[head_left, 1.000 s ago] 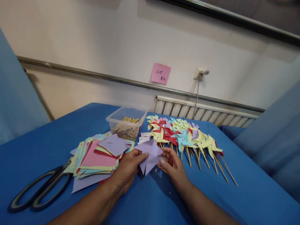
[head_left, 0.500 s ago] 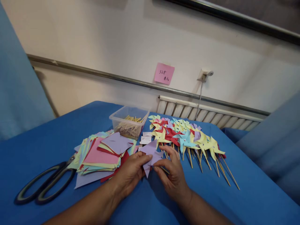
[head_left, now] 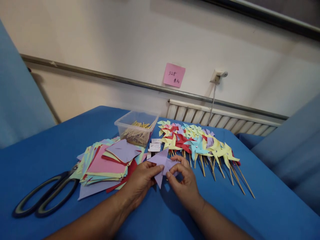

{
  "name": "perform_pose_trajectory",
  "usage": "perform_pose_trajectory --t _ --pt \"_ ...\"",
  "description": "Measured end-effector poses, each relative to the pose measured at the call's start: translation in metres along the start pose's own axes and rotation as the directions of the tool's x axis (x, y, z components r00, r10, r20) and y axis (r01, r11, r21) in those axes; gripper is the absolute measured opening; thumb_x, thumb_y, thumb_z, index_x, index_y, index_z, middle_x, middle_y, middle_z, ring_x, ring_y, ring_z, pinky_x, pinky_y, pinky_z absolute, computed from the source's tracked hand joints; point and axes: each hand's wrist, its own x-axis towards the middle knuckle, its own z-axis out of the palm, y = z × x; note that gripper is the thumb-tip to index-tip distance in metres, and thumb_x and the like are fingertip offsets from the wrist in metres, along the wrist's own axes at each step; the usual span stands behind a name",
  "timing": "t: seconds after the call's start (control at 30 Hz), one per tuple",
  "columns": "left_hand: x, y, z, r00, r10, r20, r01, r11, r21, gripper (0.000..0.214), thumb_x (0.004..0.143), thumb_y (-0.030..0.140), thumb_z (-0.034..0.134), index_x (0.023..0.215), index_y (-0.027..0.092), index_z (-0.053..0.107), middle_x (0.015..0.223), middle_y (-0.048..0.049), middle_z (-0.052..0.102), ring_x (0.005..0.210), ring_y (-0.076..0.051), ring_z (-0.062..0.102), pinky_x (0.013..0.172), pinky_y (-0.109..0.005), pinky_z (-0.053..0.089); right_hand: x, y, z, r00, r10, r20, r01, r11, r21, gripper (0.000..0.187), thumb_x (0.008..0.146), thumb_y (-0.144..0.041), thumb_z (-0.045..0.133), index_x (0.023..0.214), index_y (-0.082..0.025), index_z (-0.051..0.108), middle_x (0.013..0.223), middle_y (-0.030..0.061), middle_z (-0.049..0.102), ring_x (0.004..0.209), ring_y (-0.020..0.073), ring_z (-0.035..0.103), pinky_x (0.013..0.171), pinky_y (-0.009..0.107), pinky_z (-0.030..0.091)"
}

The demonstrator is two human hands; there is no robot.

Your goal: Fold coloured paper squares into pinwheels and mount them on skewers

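Both my hands hold a lilac paper square (head_left: pixel 162 162) with cut, folded corners just above the blue tablecloth (head_left: pixel 262 213). My left hand (head_left: pixel 140 183) pinches its left side with thumb and fingers. My right hand (head_left: pixel 183 181) pinches a folded corner at its middle, fingers curled. A stack of coloured paper squares (head_left: pixel 107 163) lies just left of my left hand. Finished paper pinwheels on wooden sticks (head_left: pixel 197 145) lie spread out behind and to the right of my right hand.
Large black-handled scissors (head_left: pixel 42 198) lie at the left. A clear plastic tub of wooden sticks (head_left: pixel 136 128) stands behind the paper stack, with small white packets (head_left: pixel 155 146) beside it. A wall with a rail, a pink note (head_left: pixel 174 75) and a radiator (head_left: pixel 220 120) lies behind.
My hands drew closer together on the lilac paper, and my right hand went from opened fingers beside it to pinching a folded corner at its middle.
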Motion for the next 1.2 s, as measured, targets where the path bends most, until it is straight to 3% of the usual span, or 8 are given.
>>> perform_pose_trajectory --t 0.27,0.6,0.93,1.2 --pt "0.004 -0.005 -0.003 0.999 -0.008 -0.053 0.012 0.998 0.069 0.024 0.062 0.025 0.078 0.072 0.015 0.058 0.061 0.0002 0.064 0.054 -0.012 0.058 0.051 -0.022 0.042 0.003 0.004 -0.001 0.995 0.052 0.085 -0.056 0.997 0.045 0.009 0.072 -0.017 0.061 0.063 -0.020 0.059 0.105 0.0057 0.057 0.094 0.0214 0.056 0.070 0.030 0.045" --pt "0.001 -0.004 -0.001 0.999 -0.005 -0.038 0.006 0.999 0.037 0.023 0.064 0.022 0.077 0.071 0.016 0.056 0.062 0.0011 0.064 0.058 -0.012 0.060 0.058 -0.024 0.045 0.004 0.013 0.002 0.976 0.167 0.141 -0.198 0.950 0.240 0.016 0.076 -0.029 0.067 0.064 -0.019 0.063 0.112 0.0082 0.057 0.108 0.0241 0.054 0.093 0.039 0.038" --pt "0.005 0.004 -0.004 1.000 0.007 0.030 -0.004 0.997 -0.082 0.017 0.066 0.023 0.074 0.064 0.014 0.061 0.056 -0.0005 0.063 0.050 -0.012 0.057 0.056 -0.025 0.045 0.006 0.017 -0.002 0.986 0.112 0.121 -0.140 0.958 0.251 0.011 0.076 -0.030 0.067 0.072 -0.020 0.065 0.116 0.0083 0.056 0.111 0.0242 0.052 0.096 0.042 0.036" --pt "0.002 0.000 0.000 0.999 0.002 -0.050 -0.006 0.997 -0.079 0.017 0.064 0.019 0.075 0.066 0.016 0.058 0.060 -0.0001 0.065 0.056 -0.013 0.060 0.059 -0.026 0.047 0.005 0.012 -0.001 0.988 0.113 0.110 -0.134 0.968 0.211 0.011 0.077 -0.030 0.066 0.071 -0.020 0.068 0.116 0.0078 0.056 0.109 0.0242 0.053 0.093 0.040 0.038"
